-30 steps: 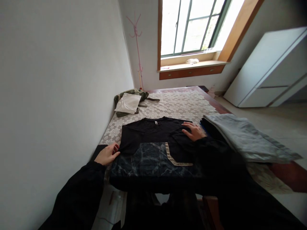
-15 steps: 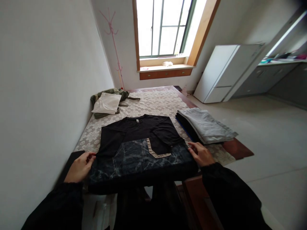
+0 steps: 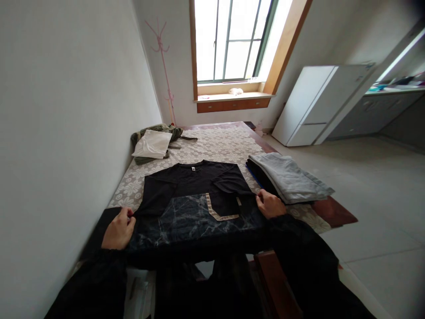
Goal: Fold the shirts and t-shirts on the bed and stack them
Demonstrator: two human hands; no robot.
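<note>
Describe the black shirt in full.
The black shirt looks like soft, thin fabric, with short sleeves, a small white label at the neckline, and a dark marbled panel bordered partly by angled tan trim. It lies spread out, slightly creased, on the patterned tablecloth, neckline pointing away from the person. The left hand and right hand seem to pinch its opposite sides. Its lower edge is too dark to make out.

Left hand (image 3: 119, 228), right hand (image 3: 270, 204), each pinching dark shirt (image 3: 195, 204), whether sleeve or side unclear
</note>
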